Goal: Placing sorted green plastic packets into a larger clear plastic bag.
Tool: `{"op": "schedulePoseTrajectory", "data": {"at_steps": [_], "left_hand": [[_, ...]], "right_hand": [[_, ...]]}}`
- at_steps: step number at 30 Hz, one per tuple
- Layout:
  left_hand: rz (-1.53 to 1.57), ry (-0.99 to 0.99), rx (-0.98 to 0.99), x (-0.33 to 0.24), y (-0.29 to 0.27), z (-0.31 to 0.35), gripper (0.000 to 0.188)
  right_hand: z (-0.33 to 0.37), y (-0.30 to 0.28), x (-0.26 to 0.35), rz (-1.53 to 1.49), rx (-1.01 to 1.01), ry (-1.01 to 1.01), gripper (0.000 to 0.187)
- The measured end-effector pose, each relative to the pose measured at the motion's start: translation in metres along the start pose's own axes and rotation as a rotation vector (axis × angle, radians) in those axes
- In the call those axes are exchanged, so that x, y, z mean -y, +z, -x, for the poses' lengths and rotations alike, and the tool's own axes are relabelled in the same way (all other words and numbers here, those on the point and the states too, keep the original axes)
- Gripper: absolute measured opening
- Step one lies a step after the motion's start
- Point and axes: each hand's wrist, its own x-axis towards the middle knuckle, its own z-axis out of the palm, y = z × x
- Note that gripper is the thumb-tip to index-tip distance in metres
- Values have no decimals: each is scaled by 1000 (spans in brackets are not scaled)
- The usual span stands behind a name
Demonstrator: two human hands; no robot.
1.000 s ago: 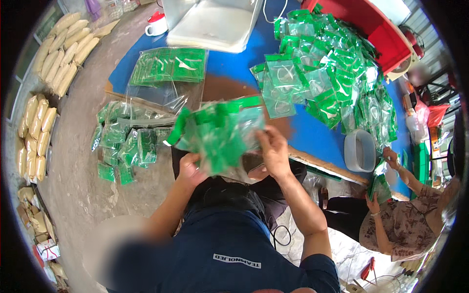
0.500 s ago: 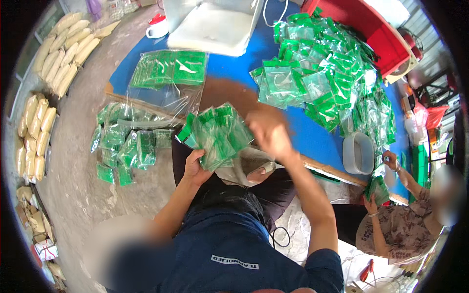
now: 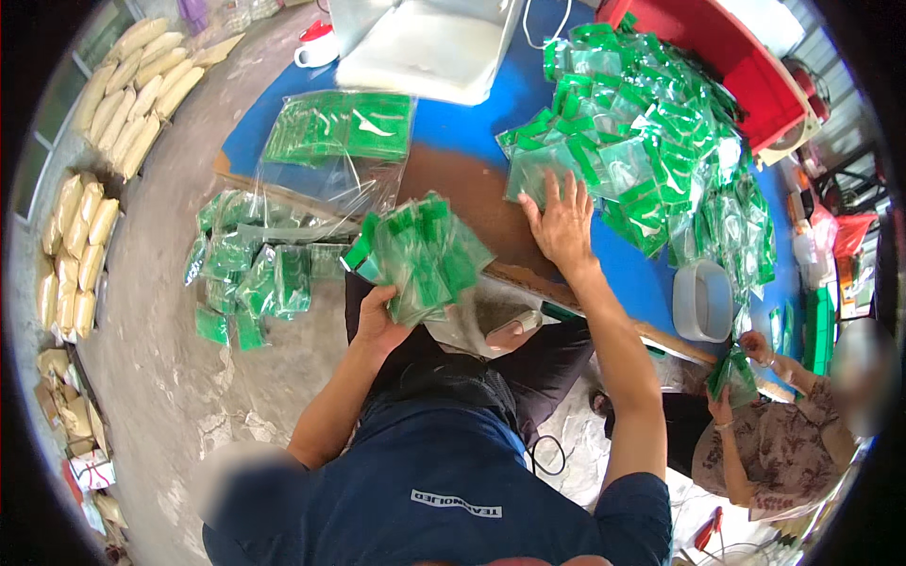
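A fanned stack of clear pouches with green bands [image 3: 425, 259] rises from my left hand [image 3: 380, 321], which grips its lower end above my lap. My right hand [image 3: 563, 226] rests with outstretched fingers on a flat clear pouch [image 3: 540, 170] at the near left edge of a large heap of green-and-clear pouches [image 3: 651, 141]. That heap covers the right side of the blue table [image 3: 453, 123]. Left of it lies a big clear bag [image 3: 335, 132] with green-topped pouches inside, hanging partly over the table edge.
Below the table's left edge are more green pouches [image 3: 250, 274]. A white tray [image 3: 415, 52], a red-lidded mug [image 3: 316, 45], a red crate [image 3: 727, 71] and a translucent tub [image 3: 701, 302] stand on the table. At right a co-worker's hands [image 3: 722, 406] hold a green pouch. Filled tan sacks [image 3: 142, 90] lie at left.
My right hand has moved up and away from beside the held stack onto the heap's near edge, its fingers now spread. My left hand keeps its hold on the stack.
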Motion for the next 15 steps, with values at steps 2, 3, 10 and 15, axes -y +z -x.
{"op": "schedulePoseTrajectory", "data": {"at_steps": [2, 3, 10, 15], "left_hand": [[-17, 22, 6, -1, -7, 2, 64], [-26, 59, 6, 0, -9, 5, 65], [-114, -24, -27, -7, -26, 9, 69], [-48, 62, 11, -8, -3, 11, 66]], "right_hand": [[13, 7, -7, 254, 43, -204, 37], [22, 3, -1, 245, 43, -213, 37], [34, -2, 27, -576, 341, -344, 43], [29, -11, -35, -63, 212, -200, 57]]}}
